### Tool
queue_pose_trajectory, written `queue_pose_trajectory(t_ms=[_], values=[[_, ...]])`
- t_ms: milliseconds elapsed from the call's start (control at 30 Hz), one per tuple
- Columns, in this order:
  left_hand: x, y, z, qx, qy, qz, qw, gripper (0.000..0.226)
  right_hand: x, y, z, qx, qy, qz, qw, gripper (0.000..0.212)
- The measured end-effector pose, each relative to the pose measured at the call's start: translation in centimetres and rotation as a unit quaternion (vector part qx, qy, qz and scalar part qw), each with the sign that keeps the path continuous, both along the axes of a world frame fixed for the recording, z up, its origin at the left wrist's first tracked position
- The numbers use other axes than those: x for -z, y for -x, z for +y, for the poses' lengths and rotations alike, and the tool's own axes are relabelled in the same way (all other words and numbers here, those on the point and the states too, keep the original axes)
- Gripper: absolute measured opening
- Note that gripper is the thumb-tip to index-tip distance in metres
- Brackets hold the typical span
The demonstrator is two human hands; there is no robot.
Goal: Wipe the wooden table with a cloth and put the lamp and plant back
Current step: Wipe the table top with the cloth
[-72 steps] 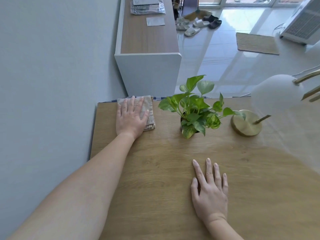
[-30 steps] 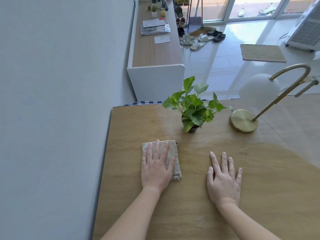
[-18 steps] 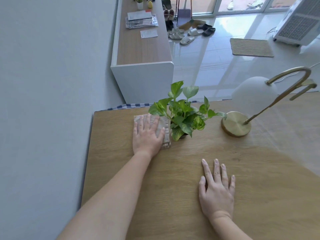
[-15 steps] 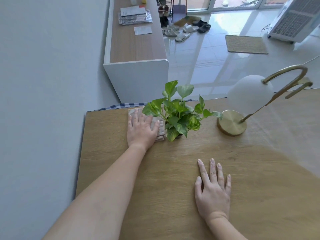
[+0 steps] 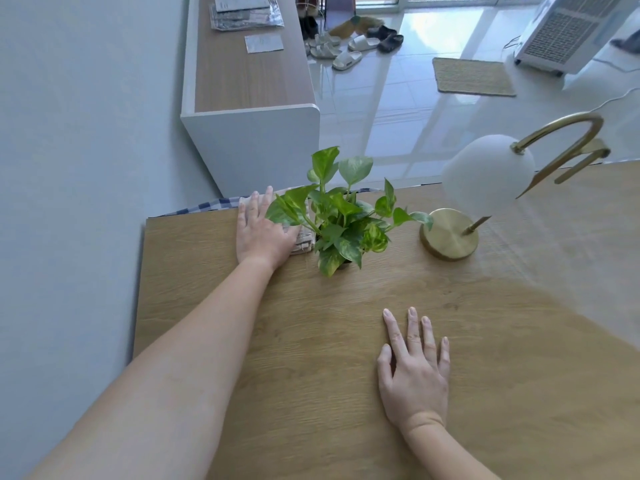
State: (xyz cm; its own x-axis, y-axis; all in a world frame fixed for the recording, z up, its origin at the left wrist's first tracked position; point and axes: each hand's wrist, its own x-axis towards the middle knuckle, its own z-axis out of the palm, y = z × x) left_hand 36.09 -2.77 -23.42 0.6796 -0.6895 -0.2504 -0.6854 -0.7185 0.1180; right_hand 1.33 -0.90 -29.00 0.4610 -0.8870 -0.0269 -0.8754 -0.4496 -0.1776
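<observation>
My left hand [image 5: 261, 233] lies flat with straight fingers on a folded beige cloth [image 5: 304, 240] at the far edge of the wooden table [image 5: 311, 341]; most of the cloth is hidden under the hand. Right beside it stands a small green potted plant [image 5: 341, 220], whose leaves overlap my fingers. A lamp with a round brass base [image 5: 448, 233], a curved brass arm and a white globe shade [image 5: 488, 174] stands to the right of the plant. My right hand [image 5: 414, 368] rests flat on the tabletop nearer to me, fingers spread.
A grey wall runs along the table's left side. Beyond the far edge stand a long white cabinet [image 5: 249, 98] with papers on it, several shoes [image 5: 346, 46], a woven mat [image 5: 472, 76] and a white appliance [image 5: 568, 29] on the tiled floor. A checked fabric [image 5: 204, 206] shows at the table's far-left corner.
My left hand slid the cloth from near me out to the far edge, ending beside the plant. My right hand stayed flat on the table.
</observation>
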Motion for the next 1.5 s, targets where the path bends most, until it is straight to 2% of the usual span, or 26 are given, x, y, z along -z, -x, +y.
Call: queue_pose_trajectory(t_ms=[200, 367, 867, 1167, 1500], values=[[2.1, 1.2, 2.3, -0.001, 0.062, 0.006, 0.998, 0.078, -0.2, 0.0, -0.2, -0.004, 0.004, 0.004, 1.000, 0.063], [3.7, 4.1, 6.1, 0.018, 0.077, 0.005, 0.997, 0.069, -0.3, 0.1, -0.1, -0.001, -0.004, 0.006, 1.000, 0.062], [3.8, 15.2, 17.4, 0.011, 0.094, 0.024, 0.995, 0.066, -1.3, -0.1, 0.8, -0.001, -0.014, 0.001, 1.000, 0.062], [3.2, 13.6, 16.2, 0.007, 0.084, 0.033, 0.996, 0.066, -1.0, -0.3, 0.5, 0.004, 0.004, -0.003, 1.000, 0.062], [2.9, 3.4, 8.6, 0.028, 0.077, 0.011, 0.997, 0.069, -0.9, -0.6, 0.3, 0.001, 0.022, -0.007, 1.000, 0.064]])
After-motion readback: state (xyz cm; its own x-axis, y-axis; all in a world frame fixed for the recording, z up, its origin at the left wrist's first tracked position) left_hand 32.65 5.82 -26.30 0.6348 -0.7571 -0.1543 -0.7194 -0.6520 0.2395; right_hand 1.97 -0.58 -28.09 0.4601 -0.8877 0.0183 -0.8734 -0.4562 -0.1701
